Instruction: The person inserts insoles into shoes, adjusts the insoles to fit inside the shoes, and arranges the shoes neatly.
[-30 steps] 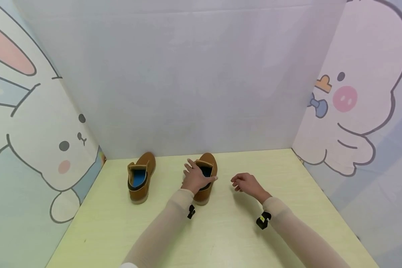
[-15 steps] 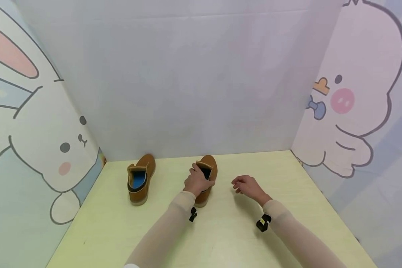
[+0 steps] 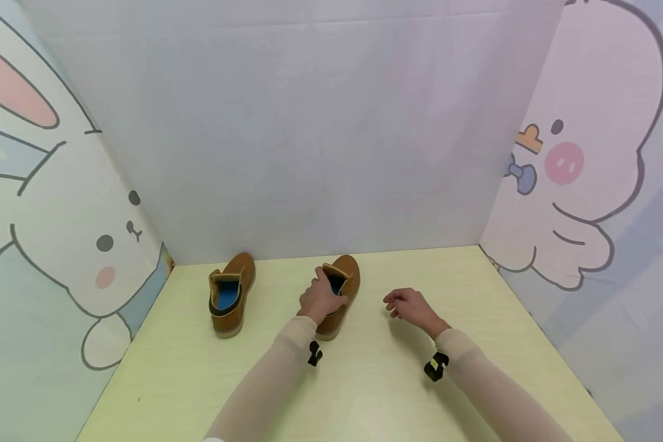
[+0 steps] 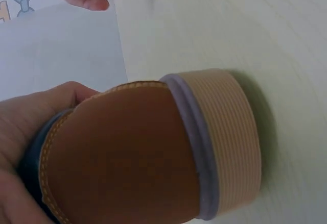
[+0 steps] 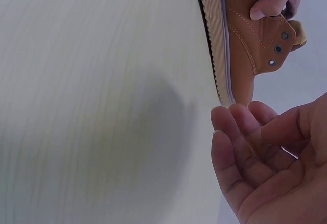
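A brown shoe with a tan ribbed sole stands on the table, toe toward the back wall. My left hand grips it by the collar around the opening. In the right wrist view the left thumb presses the outside of the shoe, near its unlaced eyelets. The heel, seen in the left wrist view, has a stitched edge; the palm partly covers the dark lining. To the left sits a matching brown shoe with a blue insole. My right hand hovers right of the gripped shoe, fingers loosely curled, holding nothing.
The pale yellow table ends at a plain grey-white back wall. Side panels carry a cartoon rabbit at left and a cartoon chick at right.
My left hand, spread over the shoe a second ago, has closed on its collar. The shoe has turned slightly, heel to the left. My right hand has barely moved.
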The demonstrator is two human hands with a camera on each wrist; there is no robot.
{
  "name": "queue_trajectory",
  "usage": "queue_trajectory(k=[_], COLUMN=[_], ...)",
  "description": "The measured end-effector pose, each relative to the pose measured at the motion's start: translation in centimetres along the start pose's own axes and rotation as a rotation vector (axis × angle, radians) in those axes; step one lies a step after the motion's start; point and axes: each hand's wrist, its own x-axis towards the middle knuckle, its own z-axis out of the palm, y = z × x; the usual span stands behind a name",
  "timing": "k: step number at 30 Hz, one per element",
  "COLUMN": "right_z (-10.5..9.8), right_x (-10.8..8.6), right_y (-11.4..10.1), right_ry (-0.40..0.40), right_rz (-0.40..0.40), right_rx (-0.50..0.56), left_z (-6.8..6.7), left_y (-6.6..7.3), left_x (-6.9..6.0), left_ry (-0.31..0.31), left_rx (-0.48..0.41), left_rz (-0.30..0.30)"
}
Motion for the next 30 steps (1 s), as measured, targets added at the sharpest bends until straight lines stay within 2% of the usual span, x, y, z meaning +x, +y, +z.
queue_trajectory(k=[7, 12, 16, 24, 27, 30], right_z=[-0.3, -0.2, -0.4, -1.0, -1.0, -0.8], right_x=[-0.3, -0.3, -0.4, -0.5, -0.5, -0.4], right_y=[0.5, 0.4, 0.0, -0.2, -0.2, 0.0], right_ry=[0.003, -0.034, -0.022, -0.018, -0.013, -0.014], right_rz=[0.002, -0.035, -0.037, -0.030, -0.027, -0.026], right_rx=[-0.015, -0.039, -0.063, -0.061, -0.060, -0.062], left_z=[-0.9, -2.7, -4.5, -7.4, -8.0, -8.0], left_y=[-0.6, -1.8, -3.2, -6.9, -8.1, -9.2], left_x=[-0.3, -0.5, -0.1, 1.2, 1.1, 1.0], left_ry=[0.007, 0.058, 0.092, 0.133, 0.149, 0.155], left_rx=[-0.003, 0.001, 0.004, 0.019, 0.017, 0.006], left_rz=[0.011, -0.014, -0.029, -0.071, -0.093, -0.112])
